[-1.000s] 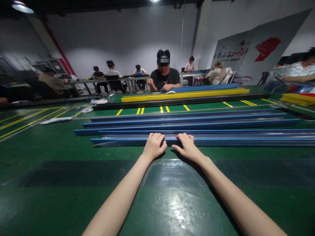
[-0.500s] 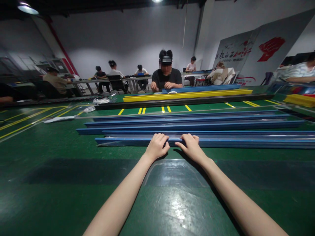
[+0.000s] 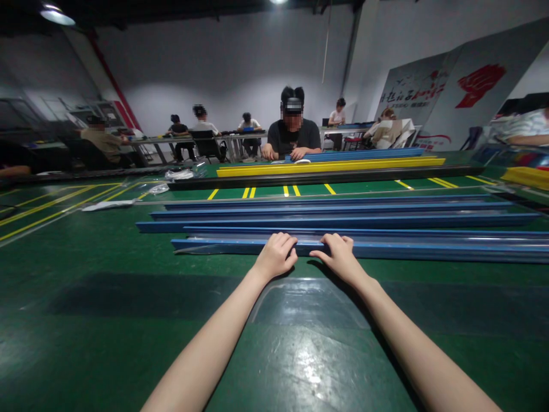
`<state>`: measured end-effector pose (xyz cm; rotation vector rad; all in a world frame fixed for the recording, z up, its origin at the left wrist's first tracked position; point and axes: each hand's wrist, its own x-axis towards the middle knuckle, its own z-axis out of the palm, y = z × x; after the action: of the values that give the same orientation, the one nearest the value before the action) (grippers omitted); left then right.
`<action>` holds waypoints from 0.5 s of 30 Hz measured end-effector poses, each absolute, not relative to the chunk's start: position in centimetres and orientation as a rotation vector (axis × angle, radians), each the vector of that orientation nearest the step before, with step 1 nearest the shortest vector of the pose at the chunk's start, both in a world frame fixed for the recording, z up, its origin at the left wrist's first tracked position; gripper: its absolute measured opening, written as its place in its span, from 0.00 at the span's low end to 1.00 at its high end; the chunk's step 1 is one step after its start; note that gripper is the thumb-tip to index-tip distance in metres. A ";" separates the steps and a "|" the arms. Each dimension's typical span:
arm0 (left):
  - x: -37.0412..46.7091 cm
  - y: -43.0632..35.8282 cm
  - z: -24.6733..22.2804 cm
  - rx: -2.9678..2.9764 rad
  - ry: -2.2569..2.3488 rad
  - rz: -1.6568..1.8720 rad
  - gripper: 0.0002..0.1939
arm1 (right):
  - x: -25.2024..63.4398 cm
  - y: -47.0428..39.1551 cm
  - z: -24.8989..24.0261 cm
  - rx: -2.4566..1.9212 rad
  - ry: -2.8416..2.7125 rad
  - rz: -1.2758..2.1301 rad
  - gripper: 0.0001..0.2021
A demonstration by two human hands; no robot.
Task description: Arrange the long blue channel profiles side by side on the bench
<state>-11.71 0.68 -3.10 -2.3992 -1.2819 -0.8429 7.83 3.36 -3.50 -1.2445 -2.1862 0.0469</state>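
A long blue channel strip lies crosswise on the green table, with clear film along its inside. My left hand grips its near edge, fingers over the top and thumb on the near side. A short way to the right, my right hand holds the same edge, its thumb stretched toward the left hand. Just beyond lie more blue strips, side by side. On the table under my forearms is a flat clear sheet.
Farther back lie a black strip and a yellow strip. A person sits across the table. Crumpled clear plastic and a white sheet are at the left; yellow pieces at the right.
The view has shifted slightly. My right hand has moved a little to the right along the blue strip, widening the gap between my hands. Both hands still hold the edge.
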 end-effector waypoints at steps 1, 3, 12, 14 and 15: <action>-11.7 0.7 -3.1 -2.393 -1.267 -0.831 0.11 | 8.1 3.4 -3.5 -1.249 -2.173 0.044 0.15; -11.6 0.7 -3.1 -2.372 -1.257 -0.811 0.12 | 8.7 3.5 -3.6 -1.264 -2.146 0.037 0.16; -11.9 0.7 -3.2 -2.245 -1.360 -0.716 0.14 | 9.9 3.4 -2.9 -1.341 -2.140 -0.064 0.14; -11.9 0.7 -3.2 -2.216 -1.392 -0.692 0.16 | 10.1 3.1 -2.4 -1.371 -2.164 -0.152 0.14; -11.9 0.8 -3.3 -2.204 -1.402 -0.679 0.17 | 10.2 3.0 -2.2 -1.385 -2.173 -0.196 0.14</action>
<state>-11.94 0.76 -3.27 -2.2042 -1.4015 -0.6792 10.23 2.96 -2.22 -1.3854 -2.1728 -0.1960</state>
